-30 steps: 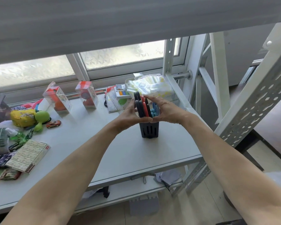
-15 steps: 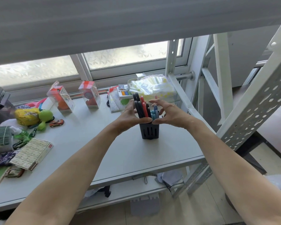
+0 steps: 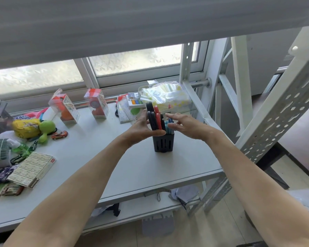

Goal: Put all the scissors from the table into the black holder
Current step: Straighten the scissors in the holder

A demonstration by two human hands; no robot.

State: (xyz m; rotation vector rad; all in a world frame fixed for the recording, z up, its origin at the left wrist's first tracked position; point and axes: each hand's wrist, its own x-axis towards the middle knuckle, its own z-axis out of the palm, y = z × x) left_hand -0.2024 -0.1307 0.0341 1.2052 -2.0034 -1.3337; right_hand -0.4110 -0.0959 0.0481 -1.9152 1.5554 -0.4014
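Several scissors [image 3: 156, 118] stand upright, handles up, in left hand's [image 3: 143, 128] grip.

daylight through frosted windows [image 3: 136, 59] behind a white table [image 3: 114, 166]; perforated metal shelving [image 3: 282, 111] right.

Daylight came in bright through the frosted window [image 3: 132, 61], washing its panes nearly white. The table [image 3: 114, 157] was evenly lit, shadows soft. The near shelf [image 3: 150, 20] overhead was blurred, and straight edges bowed (wide-angle lens).
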